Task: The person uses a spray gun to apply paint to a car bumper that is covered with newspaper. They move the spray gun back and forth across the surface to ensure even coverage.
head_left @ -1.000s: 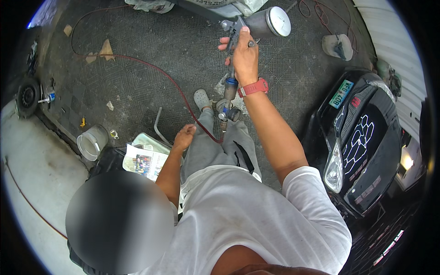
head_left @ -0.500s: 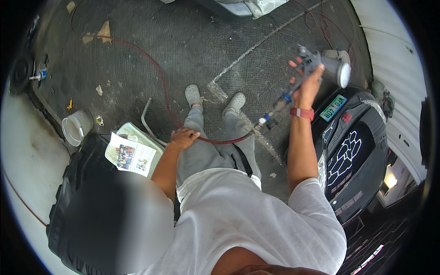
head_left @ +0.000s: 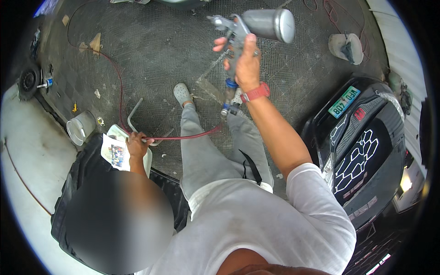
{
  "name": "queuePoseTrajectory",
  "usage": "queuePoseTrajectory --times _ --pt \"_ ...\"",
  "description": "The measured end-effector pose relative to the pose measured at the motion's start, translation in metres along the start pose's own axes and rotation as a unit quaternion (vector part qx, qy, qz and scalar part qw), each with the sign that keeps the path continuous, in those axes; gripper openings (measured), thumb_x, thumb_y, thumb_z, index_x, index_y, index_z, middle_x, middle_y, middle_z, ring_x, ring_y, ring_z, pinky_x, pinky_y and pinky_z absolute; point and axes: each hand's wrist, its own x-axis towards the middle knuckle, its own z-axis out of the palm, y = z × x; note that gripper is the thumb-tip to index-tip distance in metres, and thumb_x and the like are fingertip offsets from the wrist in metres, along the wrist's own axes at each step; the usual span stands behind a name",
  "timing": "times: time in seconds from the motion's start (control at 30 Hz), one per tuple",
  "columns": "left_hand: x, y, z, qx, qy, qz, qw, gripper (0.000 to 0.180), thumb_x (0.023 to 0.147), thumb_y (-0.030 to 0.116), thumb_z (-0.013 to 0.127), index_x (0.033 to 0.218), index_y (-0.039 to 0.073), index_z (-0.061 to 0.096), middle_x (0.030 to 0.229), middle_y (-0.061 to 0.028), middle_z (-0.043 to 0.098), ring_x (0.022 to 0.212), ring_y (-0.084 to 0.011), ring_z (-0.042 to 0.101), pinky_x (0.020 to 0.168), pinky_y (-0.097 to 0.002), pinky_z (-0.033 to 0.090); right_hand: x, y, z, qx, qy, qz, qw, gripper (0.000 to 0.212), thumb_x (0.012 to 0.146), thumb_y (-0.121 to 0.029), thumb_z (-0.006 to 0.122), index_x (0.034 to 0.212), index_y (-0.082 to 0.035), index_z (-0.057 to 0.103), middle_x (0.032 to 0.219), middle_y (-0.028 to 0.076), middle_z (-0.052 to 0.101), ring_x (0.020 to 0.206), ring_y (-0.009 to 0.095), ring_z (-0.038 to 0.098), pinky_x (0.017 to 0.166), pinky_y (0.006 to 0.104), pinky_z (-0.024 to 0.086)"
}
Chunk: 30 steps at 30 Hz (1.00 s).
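Note:
A silver spray gun (head_left: 238,39) with a metal cup (head_left: 283,25) is gripped by its handle in my right hand (head_left: 247,66), held out ahead of me above the floor. Blue fittings and a small valve hang below the handle and join a red air hose (head_left: 183,137). That hose crosses in front of my legs to my left hand (head_left: 137,145), whose fingers are closed around it, then runs away over the floor. Beneath my left hand lie a pale plastic piece (head_left: 147,160) and a printed sheet (head_left: 114,151).
A black vehicle front (head_left: 362,146) stands at my right. A bucket with a dark rag (head_left: 346,48) is at the far right, a clear bucket (head_left: 81,128) at the left. A bent metal stand (head_left: 133,114) and a black molded panel (head_left: 75,183) are beside me. Cardboard scraps (head_left: 95,43) litter the floor.
My right hand has swung the spray gun leftward and farther ahead. My left hand has moved left with the hose, over the printed sheet's edge. My body has turned and stepped slightly.

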Motion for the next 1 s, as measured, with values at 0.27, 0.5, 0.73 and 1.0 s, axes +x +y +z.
queuePoseTrajectory --times 0.27,0.5,0.73,1.0 --pt "-0.009 0.024 -0.007 0.064 -0.003 -0.043 0.997 0.058 0.076 0.062 0.085 0.106 0.014 0.077 0.115 -0.0101 0.068 0.120 -0.0365 0.063 0.114 -0.0622 0.040 0.054 0.068 -0.045 0.057 0.023 0.037 0.997 0.073 0.114 -0.062 0.030 0.126 0.000 0.066 0.096 0.012 0.076 0.080 0.018 0.073 0.049 0.0281 0.050" --pt "0.068 0.071 0.028 0.055 -0.021 -0.044 0.997 0.058 0.074 0.056 0.088 0.111 0.013 0.079 0.122 -0.0128 0.068 0.123 -0.0364 0.062 0.109 -0.0550 0.046 0.075 0.125 -0.077 0.002 0.054 -0.003 0.999 0.066 0.115 -0.057 0.035 0.131 -0.001 0.066 0.104 0.011 0.076 0.087 0.016 0.073 0.053 0.0275 0.052" --pt "0.197 0.103 0.130 0.057 -0.121 -0.059 0.989 0.065 0.075 0.064 0.086 0.117 0.014 0.080 0.131 -0.0117 0.068 0.132 -0.0349 0.060 0.109 -0.0512 0.050 0.066 0.157 -0.075 -0.017 -0.076 -0.149 0.986 0.082 0.112 -0.067 0.035 0.158 -0.001 0.051 0.110 0.011 0.075 0.093 0.013 0.071 0.056 0.0240 0.051" --pt "0.326 0.103 0.184 0.029 -0.214 -0.078 0.973 0.072 0.078 0.064 0.088 0.129 0.014 0.077 0.135 -0.0158 0.074 0.130 -0.0365 0.067 0.111 -0.0477 0.053 0.090 0.191 -0.079 0.035 -0.112 -0.254 0.960 0.071 0.116 -0.058 0.031 0.143 0.001 0.060 0.108 0.015 0.076 0.089 0.016 0.073 0.053 0.0251 0.052"
